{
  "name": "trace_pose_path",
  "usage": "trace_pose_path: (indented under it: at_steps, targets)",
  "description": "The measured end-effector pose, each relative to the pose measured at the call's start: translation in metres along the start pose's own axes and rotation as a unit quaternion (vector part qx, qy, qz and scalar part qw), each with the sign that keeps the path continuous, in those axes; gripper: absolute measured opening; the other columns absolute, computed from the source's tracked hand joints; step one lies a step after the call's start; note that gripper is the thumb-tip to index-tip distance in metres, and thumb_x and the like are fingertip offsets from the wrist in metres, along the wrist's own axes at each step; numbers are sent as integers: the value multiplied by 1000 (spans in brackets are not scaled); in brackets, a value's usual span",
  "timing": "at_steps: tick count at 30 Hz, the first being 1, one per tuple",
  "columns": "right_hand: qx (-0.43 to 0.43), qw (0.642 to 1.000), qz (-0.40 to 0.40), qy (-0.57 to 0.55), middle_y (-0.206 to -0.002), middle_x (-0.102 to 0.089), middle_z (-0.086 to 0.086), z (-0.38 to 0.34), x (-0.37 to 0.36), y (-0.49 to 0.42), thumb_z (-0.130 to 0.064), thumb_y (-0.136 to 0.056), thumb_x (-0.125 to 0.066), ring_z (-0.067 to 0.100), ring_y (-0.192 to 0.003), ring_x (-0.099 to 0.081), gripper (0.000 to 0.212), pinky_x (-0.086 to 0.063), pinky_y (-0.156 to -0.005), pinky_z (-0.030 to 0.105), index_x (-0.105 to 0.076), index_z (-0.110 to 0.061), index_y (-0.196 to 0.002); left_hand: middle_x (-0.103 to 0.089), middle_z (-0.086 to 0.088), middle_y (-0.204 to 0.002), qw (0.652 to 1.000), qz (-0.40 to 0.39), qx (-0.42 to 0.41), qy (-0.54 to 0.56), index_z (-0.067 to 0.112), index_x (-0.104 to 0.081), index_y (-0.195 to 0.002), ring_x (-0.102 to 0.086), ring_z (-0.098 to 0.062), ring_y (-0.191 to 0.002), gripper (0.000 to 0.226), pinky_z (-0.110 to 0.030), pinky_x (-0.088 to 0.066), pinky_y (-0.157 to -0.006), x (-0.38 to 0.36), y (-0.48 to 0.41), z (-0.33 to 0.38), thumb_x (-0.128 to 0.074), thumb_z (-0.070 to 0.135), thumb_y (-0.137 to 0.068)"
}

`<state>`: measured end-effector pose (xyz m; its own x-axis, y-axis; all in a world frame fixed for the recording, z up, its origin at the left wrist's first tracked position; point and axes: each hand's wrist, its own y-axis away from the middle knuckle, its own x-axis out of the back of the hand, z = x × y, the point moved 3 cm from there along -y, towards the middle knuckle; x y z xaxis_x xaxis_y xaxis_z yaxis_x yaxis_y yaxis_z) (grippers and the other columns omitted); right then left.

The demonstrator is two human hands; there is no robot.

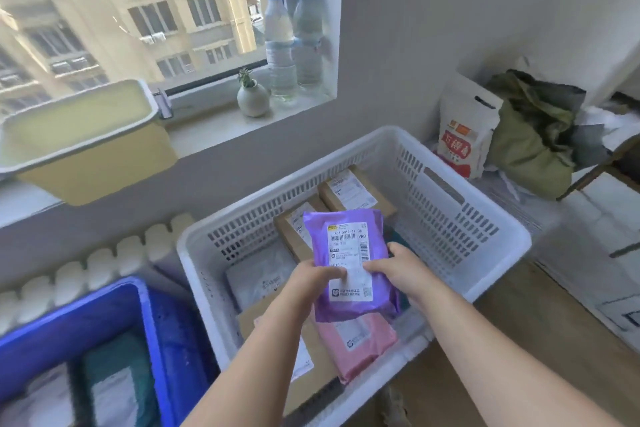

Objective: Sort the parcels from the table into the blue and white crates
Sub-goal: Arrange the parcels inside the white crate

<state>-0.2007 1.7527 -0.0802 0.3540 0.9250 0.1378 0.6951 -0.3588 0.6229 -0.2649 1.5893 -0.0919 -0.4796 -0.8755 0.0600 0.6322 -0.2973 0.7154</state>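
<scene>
Left hand (320,276) and right hand (398,267) pinch a purple parcel (349,253) over the white crate (485,218) (cardboard boxes (349,189) inside); blue crate (104,319) just beside.

Bright window (121,21) daylight, blurred edges

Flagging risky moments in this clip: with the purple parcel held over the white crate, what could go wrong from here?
1. The left hand and right hand pinch the purple parcel only at its lower part; it might slip.
2. Dropped into the white crate, it would likely cover the label on the pink mailer.
3. The blue crate sits alongside, so a mis-sort is possible.
</scene>
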Motion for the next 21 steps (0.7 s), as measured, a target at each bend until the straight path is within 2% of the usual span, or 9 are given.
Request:
trace_pose_path:
  at_steps: [3, 6, 8, 11, 14, 16, 18, 20, 21]
  targets:
    - [-25, 996, -65, 51, -104, -74, 7, 1, 5, -32, 0, -84, -69, 24, -90, -73, 27, -60, -77, 35, -63, -11, -107, -74, -3, -90, 999, 46, 14, 12, 8, -71, -111, -70, -17, -74, 28, -20, -52, -54, -7, -13, -7, -69, 1, -84]
    - [-47, 985, -127, 108, -101, -75, 6, 7, 8, -53, 4, -84, -67, 24, -90, -72, 25, -58, -75, 33, -66, -12, -103, -76, -5, -101, 995, 94, 19, -7, 10, -73, -107, -71, -21, -87, 27, -29, -57, -76, -17, -21, -20, -71, 4, -81]
    - [-61, 977, -149, 141, -103, -74, 8, 14, 10, -69, 8, -84, -64, 24, -90, -71, 26, -56, -73, 33, -66, -11, -102, -74, -3, -106, 991, 124, 23, -46, 13, -71, -107, -69, -21, -90, 27, -28, -53, -74, -22, -27, -33, -72, 9, -80]
    - [-81, 963, -180, 185, -105, -73, 9, 24, 10, -79, 14, -82, -59, 23, -89, -69, 33, -53, -67, 29, -66, -8, -106, -70, 0, -99, 973, 177, 33, -144, 17, -66, -103, -63, -21, -88, 20, -28, -45, -66, -21, -30, -46, -66, 17, -83]
    - [-106, 942, -216, 235, -103, -72, 7, 40, 2, -86, 17, -81, -57, 26, -93, -67, 36, -51, -67, 28, -65, -8, -106, -62, -5, -112, 930, 261, 35, -257, 14, -63, -109, -58, -27, -105, 22, -36, -49, -79, -11, -31, -66, -53, 15, -89]
    - [-123, 930, -223, 266, -109, -71, 10, 58, -5, -93, 17, -80, -58, 29, -99, -66, 37, -53, -73, 32, -65, -5, -109, -52, -6, -124, 901, 295, 41, -315, 12, -60, -118, -49, -27, -119, 28, -39, -47, -88, -4, -28, -79, -49, 15, -92]
    - [-139, 923, -220, 282, -113, -70, 12, 75, -11, -95, 17, -81, -57, 29, -99, -65, 38, -53, -72, 32, -63, -2, -114, -50, -7, -126, 887, 287, 38, -360, 11, -58, -117, -47, -28, -120, 28, -38, -44, -90, -3, -25, -92, -48, 16, -92]
    - [-149, 918, -217, 298, -111, -68, 11, 89, -20, -99, 15, -86, -54, 27, -95, -61, 35, -46, -60, 25, -61, -1, -116, -47, -7, -130, 877, 272, 28, -395, 11, -55, -119, -44, -28, -122, 29, -36, -42, -91, -5, -24, -102, -48, 16, -91]
    - [-156, 913, -211, 314, -112, -67, 12, 100, -24, -103, 14, -88, -54, 26, -94, -60, 35, -45, -58, 25, -61, -1, -118, -44, -7, -134, 876, 269, 29, -400, 11, -53, -123, -42, -27, -125, 33, -34, -40, -93, -8, -25, -110, -48, 15, -91]
